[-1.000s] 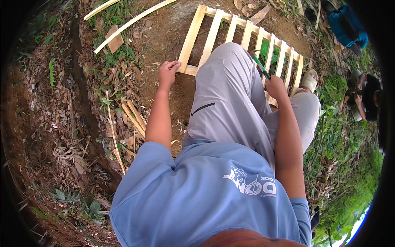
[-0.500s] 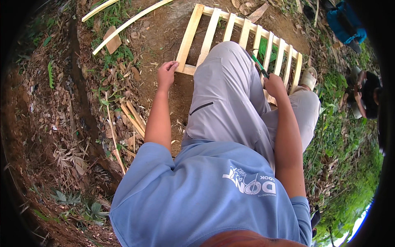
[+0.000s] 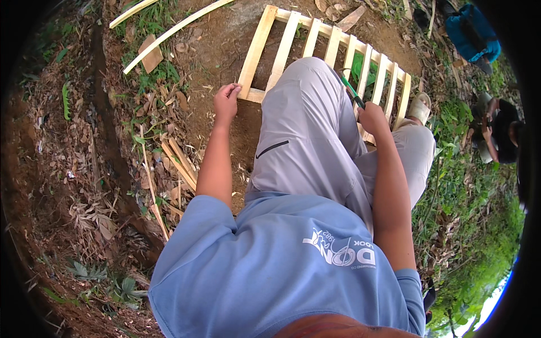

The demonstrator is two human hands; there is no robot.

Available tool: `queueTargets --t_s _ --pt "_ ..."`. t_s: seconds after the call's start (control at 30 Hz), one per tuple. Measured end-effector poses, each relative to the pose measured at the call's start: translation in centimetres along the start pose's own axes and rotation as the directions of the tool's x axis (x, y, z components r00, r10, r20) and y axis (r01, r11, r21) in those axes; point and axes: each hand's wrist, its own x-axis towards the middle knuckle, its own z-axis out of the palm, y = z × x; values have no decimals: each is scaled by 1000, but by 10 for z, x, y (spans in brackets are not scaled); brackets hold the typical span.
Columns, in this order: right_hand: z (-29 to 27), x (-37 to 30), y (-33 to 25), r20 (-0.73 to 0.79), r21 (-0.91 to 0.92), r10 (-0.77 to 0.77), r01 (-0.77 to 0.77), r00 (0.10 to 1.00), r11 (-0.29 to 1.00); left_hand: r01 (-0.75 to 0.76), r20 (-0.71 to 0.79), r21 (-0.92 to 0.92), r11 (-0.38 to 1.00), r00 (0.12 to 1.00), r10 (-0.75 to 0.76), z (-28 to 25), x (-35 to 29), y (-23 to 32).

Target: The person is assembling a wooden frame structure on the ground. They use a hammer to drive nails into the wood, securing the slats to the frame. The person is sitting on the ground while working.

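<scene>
I wear a blue T-shirt (image 3: 270, 265) with short sleeves (image 3: 204, 217); white lettering (image 3: 337, 250) is printed across its chest, upside down from where I look. My loose trousers (image 3: 307, 118) are pale grey and creased, marked on the left thigh by a thin black strip (image 3: 272, 149). One foot has beige footwear (image 3: 420, 107).

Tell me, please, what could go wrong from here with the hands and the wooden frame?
The left hand has its fingertips at the corner of the wooden frame, so they might get pinched if it shifts. The green tool in the right hand points past the knee, which a slip could knock. The frame lies on bare soil and might rock.
</scene>
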Motion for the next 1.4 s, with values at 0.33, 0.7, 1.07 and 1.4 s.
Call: queueTargets --t_s 0.33,0.7,1.07,1.4 --pt "2 2 2 20 4 3 -3 1000 1000 110 35 -222 969 994 -104 5 -1 -15" --pt "6 3 5 2 -15 -21 21 1000 1000 101 4 -311 945 994 -105 12 -1 -20" --pt "-56 -49 -36 -165 201 -39 73 986 977 93 11 -330 939 995 -95 7 -6 -7" --pt "-62 -107 -216 -121 226 -388 406 914 885 28 40 -132 991 999 -23 -5 0 -1"
